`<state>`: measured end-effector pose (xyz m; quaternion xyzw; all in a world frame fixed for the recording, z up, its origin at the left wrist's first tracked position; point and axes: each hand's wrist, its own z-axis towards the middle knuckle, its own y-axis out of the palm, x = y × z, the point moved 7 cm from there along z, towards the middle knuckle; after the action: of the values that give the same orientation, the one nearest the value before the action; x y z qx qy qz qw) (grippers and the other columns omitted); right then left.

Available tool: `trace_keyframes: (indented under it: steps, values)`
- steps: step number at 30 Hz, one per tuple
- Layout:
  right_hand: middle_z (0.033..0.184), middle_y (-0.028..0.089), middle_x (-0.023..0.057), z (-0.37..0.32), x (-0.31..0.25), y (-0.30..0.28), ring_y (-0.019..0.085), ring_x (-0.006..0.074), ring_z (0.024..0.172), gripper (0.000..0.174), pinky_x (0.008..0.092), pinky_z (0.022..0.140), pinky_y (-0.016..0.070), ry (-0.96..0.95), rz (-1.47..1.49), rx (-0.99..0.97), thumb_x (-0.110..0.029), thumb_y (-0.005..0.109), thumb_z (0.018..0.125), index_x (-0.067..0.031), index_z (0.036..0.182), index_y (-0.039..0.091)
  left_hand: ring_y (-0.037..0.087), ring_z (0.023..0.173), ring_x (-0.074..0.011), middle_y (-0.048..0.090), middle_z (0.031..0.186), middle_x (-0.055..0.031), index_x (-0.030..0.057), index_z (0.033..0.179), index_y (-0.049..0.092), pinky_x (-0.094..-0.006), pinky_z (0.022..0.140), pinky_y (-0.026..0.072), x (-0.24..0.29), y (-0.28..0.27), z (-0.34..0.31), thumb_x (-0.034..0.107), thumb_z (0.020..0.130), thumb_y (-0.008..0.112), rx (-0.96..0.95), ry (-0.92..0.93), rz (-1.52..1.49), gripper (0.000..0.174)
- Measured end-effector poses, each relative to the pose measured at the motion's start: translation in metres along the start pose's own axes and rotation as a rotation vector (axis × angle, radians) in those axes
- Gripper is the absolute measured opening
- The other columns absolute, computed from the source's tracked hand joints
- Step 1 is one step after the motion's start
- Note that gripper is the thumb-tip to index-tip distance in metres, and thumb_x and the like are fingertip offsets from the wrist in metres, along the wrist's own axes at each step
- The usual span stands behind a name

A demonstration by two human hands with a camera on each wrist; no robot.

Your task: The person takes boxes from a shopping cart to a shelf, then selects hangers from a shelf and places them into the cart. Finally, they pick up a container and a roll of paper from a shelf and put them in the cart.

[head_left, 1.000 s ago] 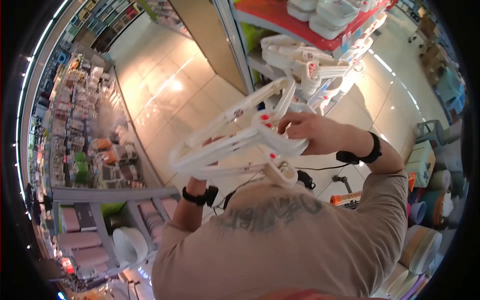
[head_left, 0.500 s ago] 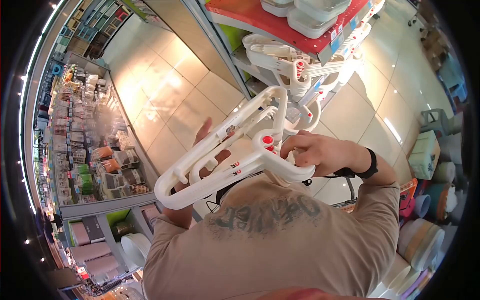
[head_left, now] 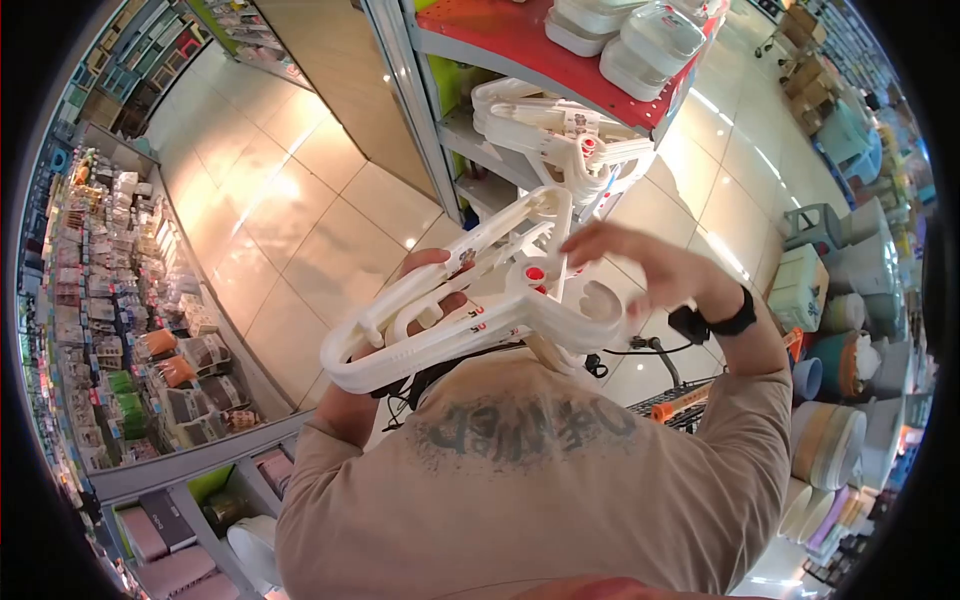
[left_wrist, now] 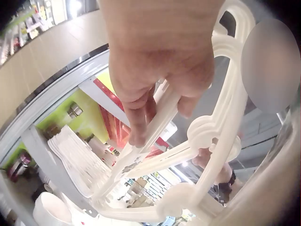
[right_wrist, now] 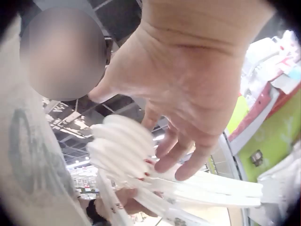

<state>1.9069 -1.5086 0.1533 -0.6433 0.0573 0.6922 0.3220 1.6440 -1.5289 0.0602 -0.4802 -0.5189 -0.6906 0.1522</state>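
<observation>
A nested stack of large white plastic clothes hangers with red round buttons stands tilted in front of the chest. My left hand grips its far long bar; in the left wrist view, fingers and thumb of the left hand lie on either side of that bar. By the hook end, my right hand is spread, its fingers loosely bent and holding nothing. The right wrist view has the right hand palm showing, fingertips close over the stacked hooks, which look blurred.
More white hangers hang below a red shelf that carries clear-lidded containers. A cart with an orange handle stands at the right. Packaged goods line the left side. Tubs and bins are stacked far right.
My right hand has come off the hook end and opened, lifting slightly away. The hangers first tipped to show their buttons more; my left hand now wraps the far bar, after its fingers were extended.
</observation>
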Motion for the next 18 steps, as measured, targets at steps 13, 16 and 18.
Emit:
trace_keyframes:
  steps: [13,16,18]
  values:
    - [0.090,0.069,0.0016,0.049,0.095,0.026,0.066,0.0248,0.093,0.034,0.0412,0.088,0.0506,0.112,-0.695,-0.002,-0.012,0.080,0.067,-0.0154,0.100,0.072,0.056,0.127,-0.0204,0.054,0.136,-0.0119,0.0118,0.140,0.039,-0.0269,0.095,0.0529,-0.013,-0.042,0.020,0.007,0.091,0.071,-0.259,0.371,0.490,0.059]
    - [0.077,0.066,0.0011,0.047,0.090,0.024,0.065,0.0231,0.076,0.019,0.0372,0.074,0.0509,-0.037,-0.816,0.019,-0.010,0.079,0.066,-0.0135,0.084,0.072,0.054,0.130,-0.0221,0.054,0.137,-0.0114,0.0110,0.145,0.037,-0.0318,0.099,0.0523,0.000,-0.033,0.016,0.001,0.092,0.068,-0.136,0.370,0.512,0.062]
    - [0.076,0.066,0.0013,0.045,0.078,0.013,0.065,0.0223,0.076,0.017,0.0361,0.073,0.0497,-0.062,-0.845,0.096,-0.008,0.079,0.065,-0.0129,0.079,0.071,0.056,0.128,-0.0224,0.056,0.135,-0.0124,0.0098,0.146,0.036,-0.0344,0.100,0.0526,-0.009,-0.040,0.015,0.002,0.092,0.069,-0.025,0.163,0.080,0.064]
